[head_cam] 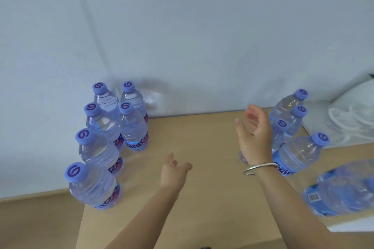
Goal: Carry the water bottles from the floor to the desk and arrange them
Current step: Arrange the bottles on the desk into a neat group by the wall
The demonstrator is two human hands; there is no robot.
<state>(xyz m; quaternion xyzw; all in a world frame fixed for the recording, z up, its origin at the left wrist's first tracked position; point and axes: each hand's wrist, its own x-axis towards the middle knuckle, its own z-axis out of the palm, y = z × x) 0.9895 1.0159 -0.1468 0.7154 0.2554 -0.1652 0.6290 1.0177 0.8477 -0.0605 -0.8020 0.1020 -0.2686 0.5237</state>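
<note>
On the wooden desk (202,137), 6 water bottles (105,127) stood upright at the left edge and 4 more (291,127) clustered at the right. The left hand (174,172) hovered over bare wood, fingers loosely extended, holding nothing. The right hand (255,133), bangle (260,168) on its wrist, had fingers spread just beside the right cluster.

A pale grey-white wall (182,26) fills the upper half of the view, a faint vertical seam running down its left part. At the right edge, a white crumpled plastic bag (350,119) lies on a white surface. A small dark object (205,247) peeks in at the bottom edge, too cropped to identify.
</note>
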